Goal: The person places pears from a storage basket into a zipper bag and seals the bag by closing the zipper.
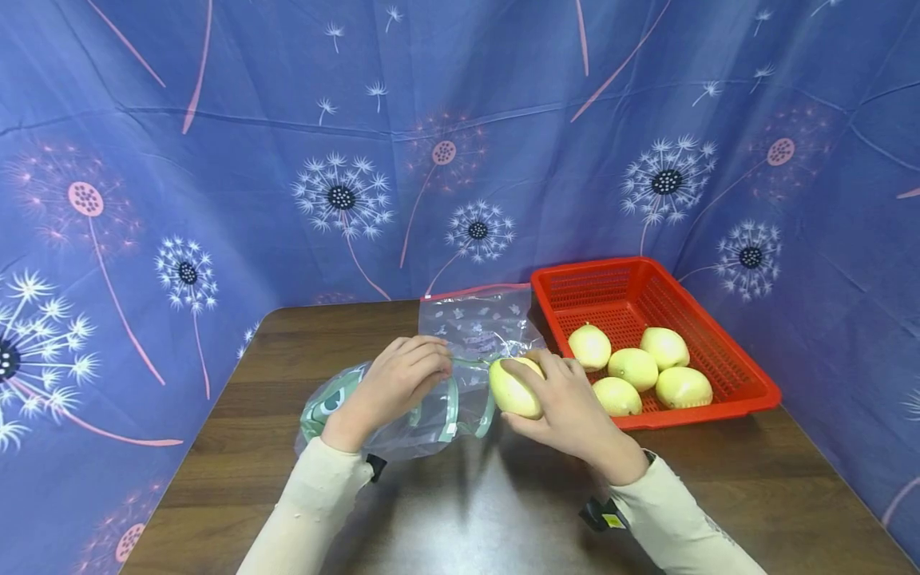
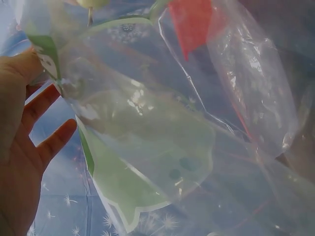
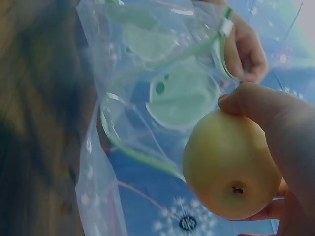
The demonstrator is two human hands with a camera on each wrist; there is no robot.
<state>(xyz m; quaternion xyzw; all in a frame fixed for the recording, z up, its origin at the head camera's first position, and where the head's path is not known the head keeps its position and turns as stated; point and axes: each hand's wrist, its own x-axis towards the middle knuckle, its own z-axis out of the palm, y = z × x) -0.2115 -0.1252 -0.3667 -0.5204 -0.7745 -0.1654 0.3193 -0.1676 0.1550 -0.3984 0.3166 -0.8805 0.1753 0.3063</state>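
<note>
In the head view my right hand grips a yellow-green pear between thumb and fingers, at the mouth of a clear zip bag. The right wrist view shows the pear with its blossom end toward the camera, in front of the opening's green zip edge. My left hand pinches the rim of that zip bag, which bears green cartoon prints. Through the left wrist view, the bag's clear film spreads beside the left hand; part of the thumb is hidden there.
A red plastic basket stands at the right with several pears inside. Behind the hands lies another clear zip bag with a red zip edge. A blue dandelion-print cloth borders the brown wooden table.
</note>
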